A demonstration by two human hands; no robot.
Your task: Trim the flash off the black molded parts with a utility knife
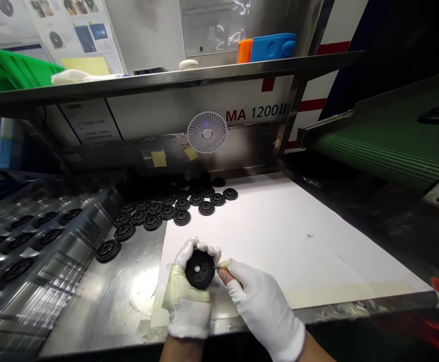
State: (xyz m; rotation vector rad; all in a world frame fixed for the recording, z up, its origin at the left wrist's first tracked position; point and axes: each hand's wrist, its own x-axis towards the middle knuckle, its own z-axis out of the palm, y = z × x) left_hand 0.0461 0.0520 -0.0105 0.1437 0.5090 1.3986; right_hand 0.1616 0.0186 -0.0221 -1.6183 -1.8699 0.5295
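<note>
The round black ribbed disc (199,269), pierced by small holes, is cupped in the white-gloved left hand (189,296), whose fingers (200,247) are clamped over its top rim. The white-gloved right hand (260,306) has its fingers (225,274) pinched together against the disc's right edge, seemingly working at the rim. I cannot tell whether they grip anything. Under the fingers lies a white sheet (279,236) on the steel bench (128,281), with rows of similar black discs (170,208) beyond.

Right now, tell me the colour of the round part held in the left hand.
Black; the head view shows the round part best.
</note>
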